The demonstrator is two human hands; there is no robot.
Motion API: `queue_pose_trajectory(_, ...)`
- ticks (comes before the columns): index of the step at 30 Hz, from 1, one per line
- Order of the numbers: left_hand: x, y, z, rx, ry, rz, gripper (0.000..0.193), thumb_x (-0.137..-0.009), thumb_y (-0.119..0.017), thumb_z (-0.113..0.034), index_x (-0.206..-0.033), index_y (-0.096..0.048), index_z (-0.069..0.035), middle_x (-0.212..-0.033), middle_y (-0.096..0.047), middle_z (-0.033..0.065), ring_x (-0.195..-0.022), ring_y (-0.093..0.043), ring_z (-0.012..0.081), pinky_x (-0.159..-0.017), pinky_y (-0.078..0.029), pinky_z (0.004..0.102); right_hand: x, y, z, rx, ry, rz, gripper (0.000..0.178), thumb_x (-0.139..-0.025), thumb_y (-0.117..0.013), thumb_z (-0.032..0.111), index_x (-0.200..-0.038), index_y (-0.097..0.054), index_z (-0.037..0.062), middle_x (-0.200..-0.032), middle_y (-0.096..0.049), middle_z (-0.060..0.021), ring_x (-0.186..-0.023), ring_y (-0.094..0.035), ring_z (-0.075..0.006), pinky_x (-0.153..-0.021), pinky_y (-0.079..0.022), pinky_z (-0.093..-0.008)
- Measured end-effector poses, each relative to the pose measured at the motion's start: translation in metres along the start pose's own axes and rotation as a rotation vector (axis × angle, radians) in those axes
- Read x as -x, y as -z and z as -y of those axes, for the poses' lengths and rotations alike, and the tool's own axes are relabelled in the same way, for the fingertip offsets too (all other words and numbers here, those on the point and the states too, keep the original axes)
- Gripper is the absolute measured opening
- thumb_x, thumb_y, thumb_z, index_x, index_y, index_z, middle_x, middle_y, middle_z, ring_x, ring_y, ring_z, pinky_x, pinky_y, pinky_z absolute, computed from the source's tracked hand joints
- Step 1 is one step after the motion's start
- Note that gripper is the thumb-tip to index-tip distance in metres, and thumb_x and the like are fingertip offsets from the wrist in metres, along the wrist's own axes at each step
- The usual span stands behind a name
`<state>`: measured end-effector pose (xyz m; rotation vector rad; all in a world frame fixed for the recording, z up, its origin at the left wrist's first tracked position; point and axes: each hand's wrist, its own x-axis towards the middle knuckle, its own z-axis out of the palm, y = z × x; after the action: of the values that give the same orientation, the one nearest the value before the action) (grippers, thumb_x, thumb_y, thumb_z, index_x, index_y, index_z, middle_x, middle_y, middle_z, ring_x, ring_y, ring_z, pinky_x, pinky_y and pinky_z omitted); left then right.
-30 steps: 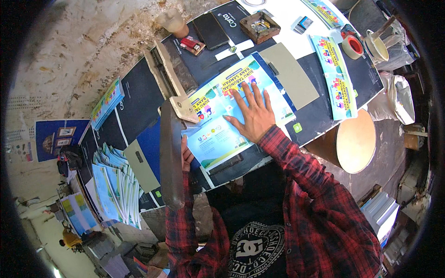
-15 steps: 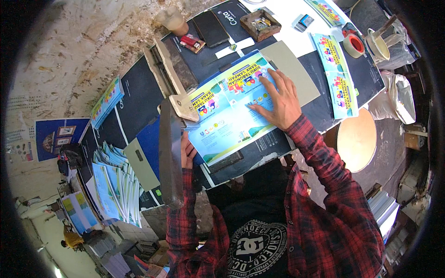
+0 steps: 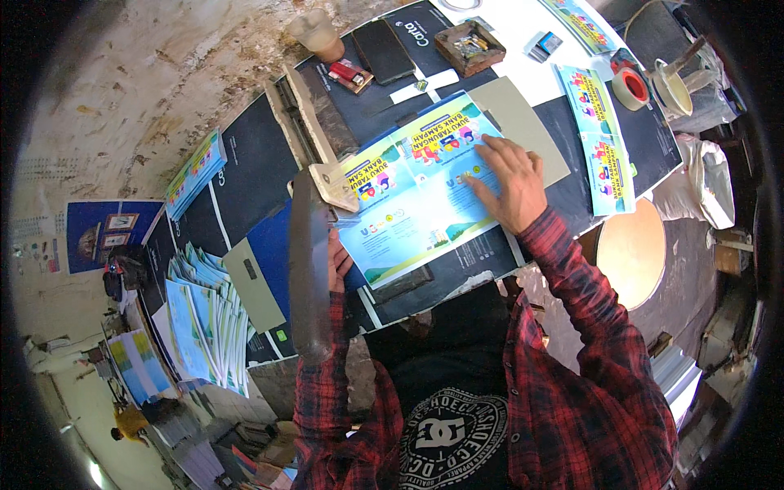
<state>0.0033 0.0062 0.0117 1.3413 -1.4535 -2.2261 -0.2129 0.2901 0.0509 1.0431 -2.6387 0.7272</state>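
Note:
A blue and yellow printed booklet spread [image 3: 412, 220] lies open on the dark worktop, its left part reaching under the head of a beige metal device [image 3: 336, 186] that looks like a long-arm stapler. My right hand [image 3: 517, 184] rests on the right part of the spread, fingers apart and thumb out to the side. At the lower left edge of the spread is my left hand [image 3: 338, 263], its fingers curled against the paper. The stapler's long grey metal arm [image 3: 312, 278] hides part of that hand and wrist.
Fanned booklets [image 3: 208, 322] lie left, with a smaller stack [image 3: 196, 173] behind them. At the back are a cup [image 3: 317, 34], red lighter [image 3: 349, 73], phone [image 3: 382, 51] and ashtray [image 3: 469, 45]. Right are a printed strip [image 3: 600, 139], tape roll [image 3: 630, 88] and round stool [image 3: 629, 253].
The whole view has shifted slightly. My right hand has slid a little to the right on the spread. My left hand stays beside the stapler arm.

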Motion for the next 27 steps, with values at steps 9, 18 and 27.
queue_pose_trajectory(9, -0.006, 0.025, 0.014, 0.098, -0.040, 0.061, 0.023, -0.095, -0.066, -0.031, -0.108, -0.066, -0.013, -0.095, -0.072, -0.0008, -0.077, -0.067, 0.0087, -0.063, -0.054, 0.0230, 0.006, -0.049, 0.047, -0.004, 0.054, 0.084, 0.060, -0.092, -0.060, 0.046, -0.139, -0.051, 0.0098, -0.147, -0.044, -0.0181, -0.139, -0.038, -0.0343, -0.114, -0.027, -0.0528)
queue_pose_trajectory(18, -0.029, 0.029, 0.018, 0.087, 0.121, 0.101, 0.026, -0.095, -0.064, -0.035, -0.109, -0.064, -0.013, -0.103, -0.070, 0.0015, -0.088, -0.067, 0.0115, -0.072, -0.055, 0.0264, 0.000, -0.043, 0.029, 0.035, 0.037, 0.090, 0.061, -0.093, -0.058, 0.048, -0.139, -0.050, 0.0091, -0.148, -0.042, -0.0178, -0.139, -0.036, -0.0355, -0.115, -0.025, -0.0526)
queue_pose_trajectory(27, -0.062, 0.051, 0.072, -0.226, -0.068, -0.061, 0.044, -0.091, -0.066, -0.034, -0.123, -0.058, -0.004, -0.110, -0.067, 0.0079, -0.096, -0.065, 0.0163, -0.080, -0.052, 0.0313, 0.001, -0.055, 0.053, 0.054, 0.005, 0.140, 0.068, -0.093, -0.058, 0.048, -0.144, -0.044, 0.0059, -0.152, -0.036, -0.0209, -0.143, -0.030, -0.0387, -0.115, -0.022, -0.0565)
